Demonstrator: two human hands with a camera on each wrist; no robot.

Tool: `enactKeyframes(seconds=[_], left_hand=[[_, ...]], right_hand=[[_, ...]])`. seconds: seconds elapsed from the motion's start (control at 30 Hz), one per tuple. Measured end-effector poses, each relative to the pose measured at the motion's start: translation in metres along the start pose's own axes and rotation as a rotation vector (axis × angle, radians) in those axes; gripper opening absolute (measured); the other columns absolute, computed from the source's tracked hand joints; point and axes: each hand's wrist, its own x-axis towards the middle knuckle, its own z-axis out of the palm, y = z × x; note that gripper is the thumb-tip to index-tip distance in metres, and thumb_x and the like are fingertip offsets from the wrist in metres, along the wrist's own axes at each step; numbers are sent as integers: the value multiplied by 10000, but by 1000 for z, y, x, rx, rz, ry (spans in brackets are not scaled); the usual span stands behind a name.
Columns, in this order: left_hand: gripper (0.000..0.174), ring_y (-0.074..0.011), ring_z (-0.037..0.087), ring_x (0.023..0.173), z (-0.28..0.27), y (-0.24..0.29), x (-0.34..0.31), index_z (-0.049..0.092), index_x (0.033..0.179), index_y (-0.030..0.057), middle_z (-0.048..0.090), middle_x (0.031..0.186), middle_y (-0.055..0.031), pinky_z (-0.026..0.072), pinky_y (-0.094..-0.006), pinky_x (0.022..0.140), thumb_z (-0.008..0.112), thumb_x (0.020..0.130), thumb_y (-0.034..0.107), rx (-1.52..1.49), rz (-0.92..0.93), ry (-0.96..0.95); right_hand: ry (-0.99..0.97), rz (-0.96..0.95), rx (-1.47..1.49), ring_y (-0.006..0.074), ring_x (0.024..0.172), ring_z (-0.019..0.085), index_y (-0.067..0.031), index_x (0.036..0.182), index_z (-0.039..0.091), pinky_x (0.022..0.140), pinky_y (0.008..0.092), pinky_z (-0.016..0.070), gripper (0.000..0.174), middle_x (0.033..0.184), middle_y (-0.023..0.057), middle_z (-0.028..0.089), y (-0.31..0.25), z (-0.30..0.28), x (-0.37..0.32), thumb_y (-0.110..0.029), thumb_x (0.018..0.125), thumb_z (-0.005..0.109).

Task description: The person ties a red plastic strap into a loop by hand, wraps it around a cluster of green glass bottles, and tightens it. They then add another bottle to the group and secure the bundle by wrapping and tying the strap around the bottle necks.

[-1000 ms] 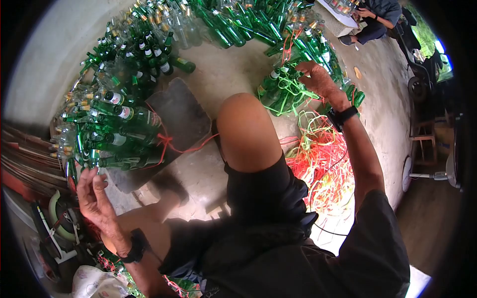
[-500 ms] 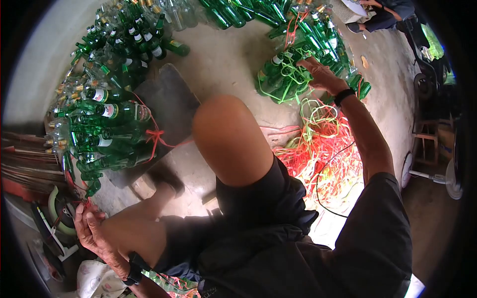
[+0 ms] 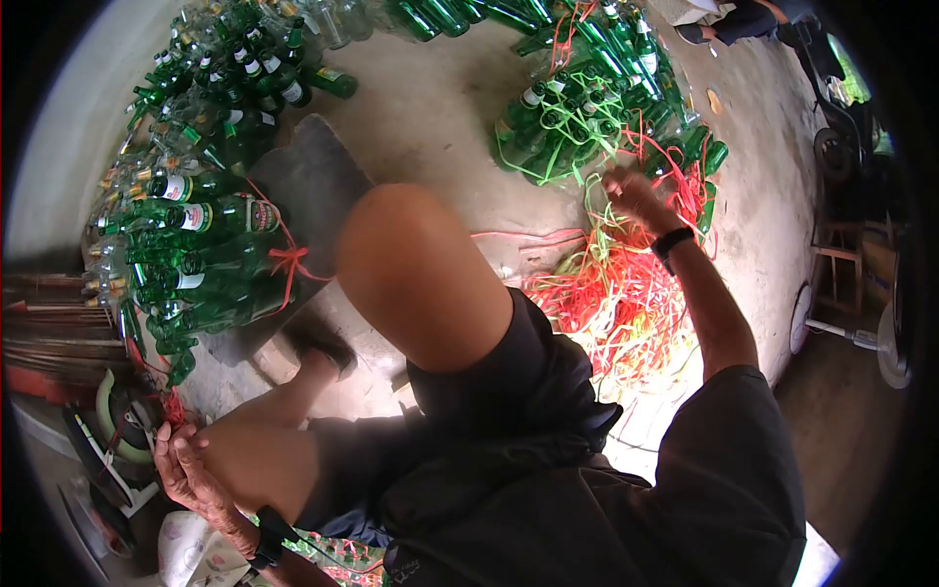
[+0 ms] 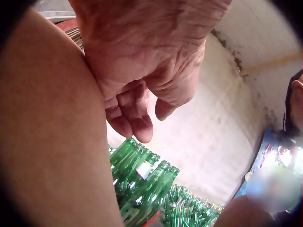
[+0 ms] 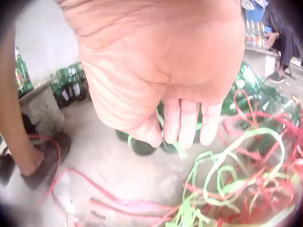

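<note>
My left hand (image 3: 196,479) rests beside the left knee with fingers loosely bent and nothing in them. In the left wrist view, the same hand (image 4: 147,61) hangs against bare leg skin, green bottles (image 4: 142,175) standing beyond its fingertips. My right hand (image 3: 641,201) is over the pile of red and green plastic strapping (image 3: 626,303), just below a bundle of green bottles (image 3: 558,127) tied with green strap. Fingers of the right hand (image 5: 165,66) point down fairly straight in the right wrist view, the thumb close to the index finger. Green strap (image 5: 181,150) shows just beyond their tips.
At left, another group of green bottles (image 3: 210,245) is bound with red strap (image 3: 290,262), beside a dark slab (image 3: 318,171). More bottles (image 3: 259,73) line the wall. A person (image 5: 279,35) sits at the back right. A fan (image 3: 885,357) stands at right.
The right hand has come down off the tied bundle toward the strapping pile, where red strands now show raised beside it. The left hand has dropped from near the left bottles to the knee.
</note>
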Motion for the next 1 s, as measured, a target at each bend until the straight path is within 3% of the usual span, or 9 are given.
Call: enactKeyframes(seconds=[0.1, 0.17, 0.2, 0.57, 0.7, 0.8, 0.83, 0.9, 1.0], left_hand=[[421, -129, 579, 788, -1, -1, 1, 553, 1358, -56, 714, 1034, -106, 482, -275, 778, 620, 1038, 209, 57, 25, -9], [426, -130, 576, 788, -1, -1, 2, 550, 1359, -58, 712, 1031, -104, 480, -278, 782, 621, 1038, 215, 96, 34, -18], [424, -131, 574, 790, -1, -1, 3, 549, 1358, -58, 710, 1025, -102, 477, -277, 785, 617, 1041, 215, 112, 23, -21], [432, -130, 571, 807, 20, 22, 7, 530, 1355, -67, 701, 996, -90, 477, -282, 803, 587, 1060, 243, 237, -56, -144], [415, -138, 576, 825, 25, 23, 9, 539, 1351, -57, 696, 978, -81, 478, -290, 817, 578, 1062, 238, 262, -56, -152], [390, -141, 577, 838, 26, 27, 10, 556, 1348, -43, 691, 965, -72, 480, -296, 827, 574, 1062, 222, 291, -53, -161], [391, -140, 576, 836, 27, 29, 10, 556, 1350, -45, 691, 964, -71, 480, -299, 827, 573, 1063, 220, 302, -57, -171], [392, -140, 576, 835, 31, 33, 8, 555, 1352, -45, 690, 964, -71, 481, -300, 828, 574, 1063, 218, 305, -44, -169], [394, -139, 577, 831, 35, 38, 5, 555, 1354, -45, 690, 964, -71, 481, -302, 830, 579, 1061, 217, 311, -43, -152]], right_hand=[[-113, 70, 158, 373, 978, 654, -77, 1011, 669, 807, 450, 528, 210, 1030, 161, 650, 13, 71, -32, -59, 807, 625], [-55, -135, -249, 370, 1080, 634, -80, 1160, 647, 896, 433, 529, 365, 1159, 142, 625, 26, 120, -40, -45, 797, 643], [-136, -81, -238, 349, 1182, 599, -75, 1208, 600, 982, 427, 510, 407, 1231, 133, 588, 23, 133, -38, -46, 804, 638], [-178, 61, -291, 338, 1273, 540, -87, 1268, 530, 1074, 501, 430, 447, 1321, 168, 559, 18, 155, -38, -95, 839, 653], [-258, 199, -319, 395, 1316, 496, -75, 1279, 547, 1117, 489, 398, 435, 1421, 236, 510, 58, 167, -69, -130, 861, 656], [-149, 246, -290, 431, 1344, 463, -45, 1264, 587, 1140, 529, 368, 422, 1417, 246, 510, 104, 199, -113, -144, 858, 643], [-150, 248, -290, 431, 1344, 463, -45, 1264, 587, 1140, 529, 368, 422, 1417, 246, 510, 110, 197, -125, -144, 858, 643], [-263, 558, -48, 451, 1343, 471, -17, 1257, 589, 1131, 536, 392, 407, 1448, 243, 492, 106, 193, -153, -142, 871, 618], [-383, 589, -201, 451, 1337, 495, -18, 1254, 594, 1090, 530, 445, 411, 1462, 236, 484, 87, 169, -172, -175, 876, 636]])
